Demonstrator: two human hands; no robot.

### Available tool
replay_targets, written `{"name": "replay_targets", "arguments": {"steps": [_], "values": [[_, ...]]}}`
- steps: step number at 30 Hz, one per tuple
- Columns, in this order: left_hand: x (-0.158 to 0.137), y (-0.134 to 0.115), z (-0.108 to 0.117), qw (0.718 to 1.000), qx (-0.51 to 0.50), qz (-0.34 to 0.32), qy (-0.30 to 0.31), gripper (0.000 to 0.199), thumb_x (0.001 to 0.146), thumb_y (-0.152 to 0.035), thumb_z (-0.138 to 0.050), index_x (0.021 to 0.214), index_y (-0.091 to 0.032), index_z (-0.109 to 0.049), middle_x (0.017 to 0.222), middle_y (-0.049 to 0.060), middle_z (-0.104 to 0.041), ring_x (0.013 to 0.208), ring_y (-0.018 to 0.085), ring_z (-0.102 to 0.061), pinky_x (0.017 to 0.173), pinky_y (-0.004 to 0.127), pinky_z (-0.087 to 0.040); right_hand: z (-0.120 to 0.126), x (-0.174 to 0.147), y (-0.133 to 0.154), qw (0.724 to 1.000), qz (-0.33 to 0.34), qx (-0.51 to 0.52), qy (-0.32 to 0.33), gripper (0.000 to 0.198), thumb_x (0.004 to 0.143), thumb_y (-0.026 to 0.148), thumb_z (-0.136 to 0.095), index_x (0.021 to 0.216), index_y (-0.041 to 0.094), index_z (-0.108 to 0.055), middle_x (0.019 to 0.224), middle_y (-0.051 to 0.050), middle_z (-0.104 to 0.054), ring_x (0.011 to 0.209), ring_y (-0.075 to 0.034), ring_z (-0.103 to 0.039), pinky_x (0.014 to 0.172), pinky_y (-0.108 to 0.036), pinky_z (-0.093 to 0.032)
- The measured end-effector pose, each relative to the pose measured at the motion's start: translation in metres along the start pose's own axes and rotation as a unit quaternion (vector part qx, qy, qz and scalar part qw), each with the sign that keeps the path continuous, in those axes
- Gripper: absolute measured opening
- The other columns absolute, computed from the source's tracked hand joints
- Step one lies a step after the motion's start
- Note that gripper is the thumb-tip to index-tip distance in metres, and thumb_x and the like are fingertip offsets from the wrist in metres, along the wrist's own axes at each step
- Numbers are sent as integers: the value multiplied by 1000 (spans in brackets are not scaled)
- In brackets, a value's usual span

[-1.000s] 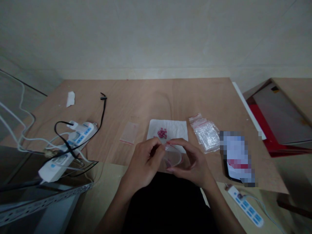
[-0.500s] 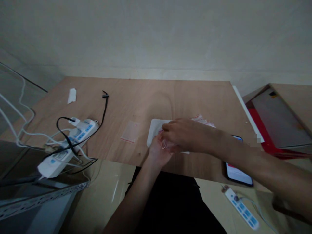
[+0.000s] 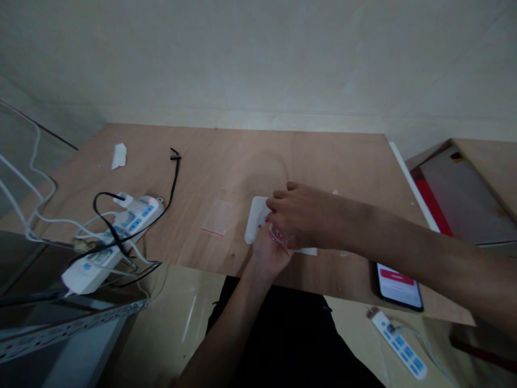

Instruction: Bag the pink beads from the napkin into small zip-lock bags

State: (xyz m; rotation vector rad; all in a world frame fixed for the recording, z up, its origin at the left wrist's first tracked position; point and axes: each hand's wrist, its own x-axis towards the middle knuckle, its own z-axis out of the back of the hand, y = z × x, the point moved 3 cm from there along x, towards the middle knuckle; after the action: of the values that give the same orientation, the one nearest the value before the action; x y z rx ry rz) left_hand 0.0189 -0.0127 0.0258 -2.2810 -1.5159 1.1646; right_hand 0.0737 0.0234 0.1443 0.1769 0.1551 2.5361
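Note:
Over the white tray (image 3: 252,221) near the front edge of the table, my two hands meet. My left hand (image 3: 271,250) is closed round a small clear plastic bag (image 3: 276,235) with a pinkish-red edge, mostly covered by the fingers. My right hand (image 3: 297,215) reaches across from the right, fingers bent down over the bag's opening. Its fingertips are hidden, and what they pinch cannot be made out. Small red bits (image 3: 260,224) show on the tray beside the hands. Left of the tray, a flat clear zip bag (image 3: 217,216) with a red strip lies on the table.
A white power strip (image 3: 117,242) with tangled cables fills the table's left side. A black cable end (image 3: 175,157) and a white paper scrap (image 3: 119,156) lie farther back. At right are a phone (image 3: 399,285) and an open box (image 3: 476,194). Another power strip (image 3: 399,345) is below.
My right hand has shifted slightly up and its forearm now covers the clear bags on the right. My left hand has moved slightly right. Red bits on the tray have come into view.

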Motion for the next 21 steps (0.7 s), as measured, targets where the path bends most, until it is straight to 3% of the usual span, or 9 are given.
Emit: {"name": "replay_targets", "arguments": {"steps": [2,3,5,7,10,13,15,17,21], "values": [[3,-2,5,995,94,-31,-14,32,92,-14,-31,62,-20,-43,55,-2,-47,50,10,-51,53,22,-46,12,-9,-5,994,63,-52,76,15,67,23,-83,77,18,-74,87,-6,-72,82,-21,-65,74,-34,-47],[4,-4,7,988,144,-45,-19,33,92,-16,-31,60,-21,-39,52,-3,-41,45,10,-45,50,22,-43,19,-18,-11,994,62,-56,74,24,72,30,-80,91,17,-74,94,-8,-71,87,-23,-65,77,-36,-48],[9,-7,14,966,246,-79,-34,37,92,-20,-30,55,-23,-29,47,-6,-26,38,9,-29,44,22,-35,30,-40,-27,1000,1,-11,-5,46,78,41,-74,116,16,-67,100,-9,-69,91,-24,-65,81,-38,-50],[13,-13,19,933,332,-129,-56,40,94,-25,-29,55,-24,-25,49,-6,-22,40,10,-24,45,24,-32,29,-71,-45,985,-113,50,-117,60,81,51,-68,129,15,-59,99,-9,-68,84,-22,-65,74,-35,-52],[19,-21,18,854,461,-228,-77,35,94,-30,-40,59,-23,-34,58,-2,-34,57,15,-41,64,30,-42,-2,-119,-65,910,-321,44,-260,64,83,61,-60,128,16,-59,95,-11,-69,81,-24,-65,72,-39,-54],[27,-23,12,763,570,-296,-66,26,88,-27,-51,66,-24,-38,71,2,-45,81,23,-50,88,39,-41,-55,-144,-65,839,-435,10,-327,65,88,62,-50,129,12,-57,109,-17,-68,95,-30,-65,84,-49,-53],[34,-21,11,709,626,-320,-56,25,87,-26,-52,68,-24,-37,78,5,-50,90,26,-51,95,45,-38,-88,-144,-60,823,-475,-32,-310,64,93,54,-44,135,6,-51,129,-25,-59,119,-37,-56,96,-56,-47],[40,-18,13,662,669,-333,-49,24,88,-25,-52,69,-24,-37,83,8,-53,93,28,-51,96,48,-38,-114,-137,-54,830,-498,-58,-243,65,97,44,-37,142,-3,-39,143,-33,-44,135,-40,-42,105,-58,-39],[46,-14,19,592,723,-353,-44,18,90,-25,-49,74,-22,-41,88,11,-57,93,29,-53,92,49,-41,-138,-125,-48,836,-525,-83,-136,67,100,39,-29,144,-11,-32,152,-34,-31,145,-42,-25,114,-60,-23]]}}
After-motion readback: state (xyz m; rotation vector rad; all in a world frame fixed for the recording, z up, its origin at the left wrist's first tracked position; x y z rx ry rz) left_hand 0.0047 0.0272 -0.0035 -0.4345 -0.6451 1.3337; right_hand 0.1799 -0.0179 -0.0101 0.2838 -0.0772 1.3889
